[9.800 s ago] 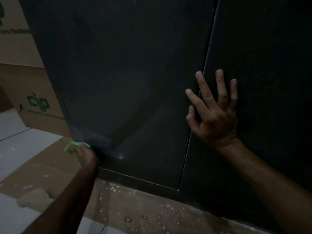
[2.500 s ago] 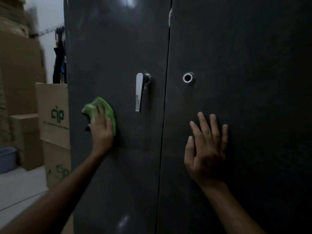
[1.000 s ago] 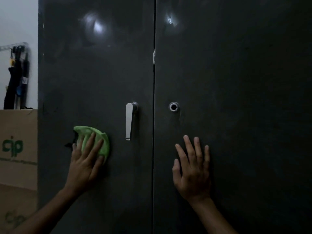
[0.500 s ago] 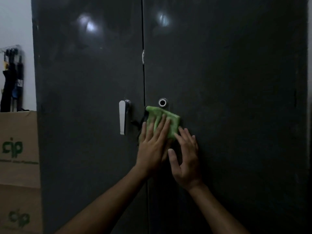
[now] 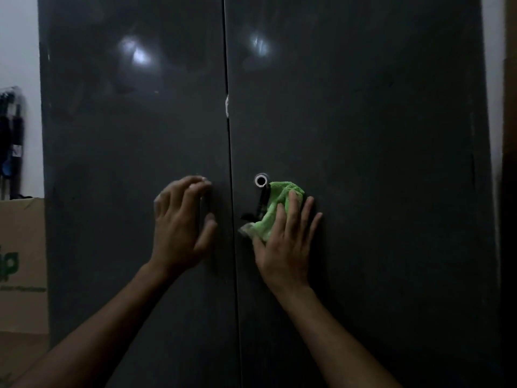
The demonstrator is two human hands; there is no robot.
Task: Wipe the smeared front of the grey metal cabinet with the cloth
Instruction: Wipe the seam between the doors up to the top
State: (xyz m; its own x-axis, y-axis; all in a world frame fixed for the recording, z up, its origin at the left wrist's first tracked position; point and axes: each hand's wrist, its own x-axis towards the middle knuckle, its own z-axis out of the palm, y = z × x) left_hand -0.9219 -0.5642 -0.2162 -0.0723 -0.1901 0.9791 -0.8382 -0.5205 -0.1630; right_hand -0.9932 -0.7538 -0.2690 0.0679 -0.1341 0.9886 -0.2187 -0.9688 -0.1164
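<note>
1. Transferred since half a second earlier: the crumpled green microfibre cloth (image 5: 275, 210), then under the left hand, now lies under the right hand (image 5: 285, 242).
2. Right hand: fingers straight and spread, pressing the cloth flat against the right door of the tall dark grey metal cabinet (image 5: 377, 163); the cloth shows above and left of the fingertips, just beside and below the round silver keyhole (image 5: 260, 180).
3. Left hand (image 5: 181, 222): on the left door, near the centre seam, fingers bent over the spot where the lever handle showed earlier; the handle is now hidden, so whether it is gripped cannot be told.
4. Counts: one cloth, two hands, two doors, one keyhole.
5. Background: one brown cardboard box with green lettering (image 5: 21, 264) at the left edge.
</note>
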